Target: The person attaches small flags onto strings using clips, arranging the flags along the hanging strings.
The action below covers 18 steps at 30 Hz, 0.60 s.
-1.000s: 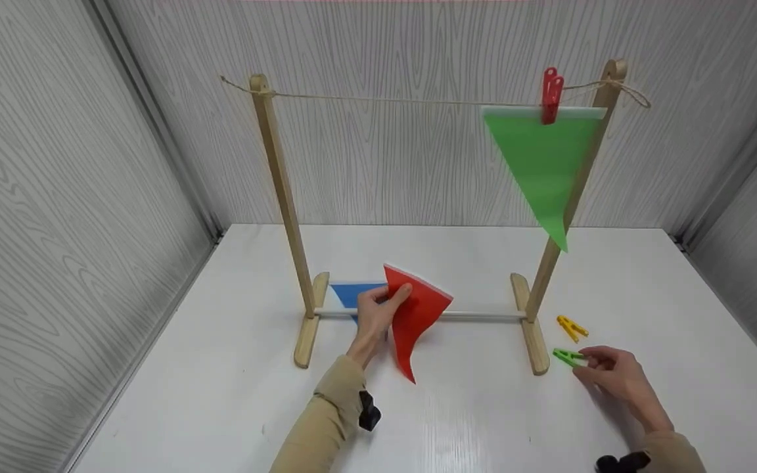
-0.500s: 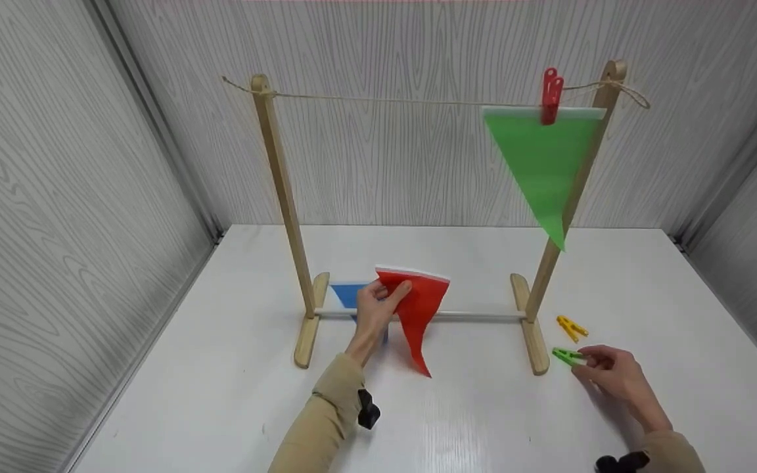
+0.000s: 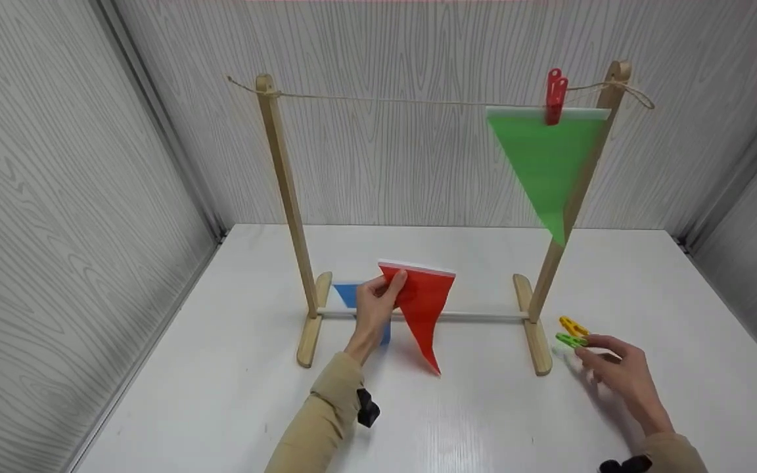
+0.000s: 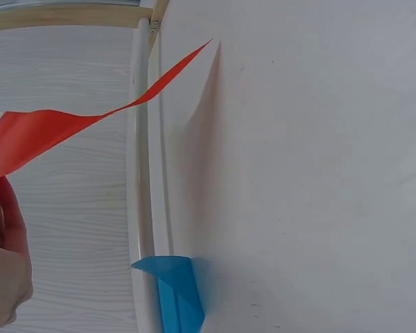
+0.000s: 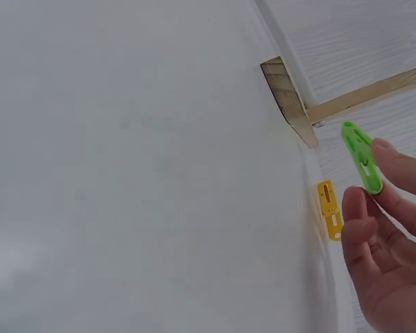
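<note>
My left hand (image 3: 373,314) pinches a red triangular flag (image 3: 423,301) near its white top edge, its point hanging down over the table. Behind that hand a blue flag (image 3: 345,295) lies across the stand's white crossbar (image 3: 477,316), partly hidden. At the right, my right hand (image 3: 621,374) pinches a green clothespin (image 3: 572,340) between thumb and forefinger. In the right wrist view the green clothespin (image 5: 362,158) shows raised, with the other fingers curled beneath it. Just beyond it a yellow clothespin (image 3: 573,326) lies on the table.
Two wooden posts (image 3: 286,197) carry a string (image 3: 385,100) between them. From its right end hangs a green flag (image 3: 543,164), held by a red clothespin (image 3: 555,98). Wooden feet (image 3: 532,328) rest on the white table (image 3: 457,420), with grey panel walls around.
The red flag has swung until its top edge is nearly level. My right hand now has the green clothespin lifted, its legs squeezed together.
</note>
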Available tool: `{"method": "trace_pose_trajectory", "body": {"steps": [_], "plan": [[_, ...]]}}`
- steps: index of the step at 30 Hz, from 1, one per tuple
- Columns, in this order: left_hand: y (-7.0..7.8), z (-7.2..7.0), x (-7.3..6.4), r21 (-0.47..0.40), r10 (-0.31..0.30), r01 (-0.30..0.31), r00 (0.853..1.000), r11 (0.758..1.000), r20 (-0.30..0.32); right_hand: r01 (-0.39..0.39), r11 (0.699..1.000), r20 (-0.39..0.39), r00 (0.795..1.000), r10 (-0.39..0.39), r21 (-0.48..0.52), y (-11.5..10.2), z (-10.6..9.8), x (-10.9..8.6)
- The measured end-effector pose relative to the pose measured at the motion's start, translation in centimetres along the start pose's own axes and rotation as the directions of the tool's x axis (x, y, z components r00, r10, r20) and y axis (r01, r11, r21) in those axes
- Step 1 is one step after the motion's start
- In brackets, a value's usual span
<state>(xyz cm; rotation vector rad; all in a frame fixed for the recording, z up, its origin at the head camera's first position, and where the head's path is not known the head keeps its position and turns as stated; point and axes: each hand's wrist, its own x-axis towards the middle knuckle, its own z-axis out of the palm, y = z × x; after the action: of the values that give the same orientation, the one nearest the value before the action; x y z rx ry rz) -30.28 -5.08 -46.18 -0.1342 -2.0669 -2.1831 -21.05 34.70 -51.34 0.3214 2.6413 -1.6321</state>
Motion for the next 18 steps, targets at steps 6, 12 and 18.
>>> {"method": "trace_pose_trajectory", "body": {"steps": [6,12,18], "plan": [[0.8,0.2,-0.3,-0.005,0.035,-0.035,0.998,0.999,-0.043,0.159,0.974,-0.118,0.983,-0.140,0.161,-0.8,0.6,-0.4],[1.7,0.2,-0.3,-0.041,0.067,-0.069,0.997,0.997,-0.050,0.221,0.917,-0.158,0.971,-0.177,0.332,-1.7,1.1,-0.8],[2.7,-0.1,-0.2,-0.056,0.103,-0.105,0.994,0.993,-0.036,0.254,0.871,-0.179,0.964,-0.195,0.420,-3.1,1.5,-0.9]]}}
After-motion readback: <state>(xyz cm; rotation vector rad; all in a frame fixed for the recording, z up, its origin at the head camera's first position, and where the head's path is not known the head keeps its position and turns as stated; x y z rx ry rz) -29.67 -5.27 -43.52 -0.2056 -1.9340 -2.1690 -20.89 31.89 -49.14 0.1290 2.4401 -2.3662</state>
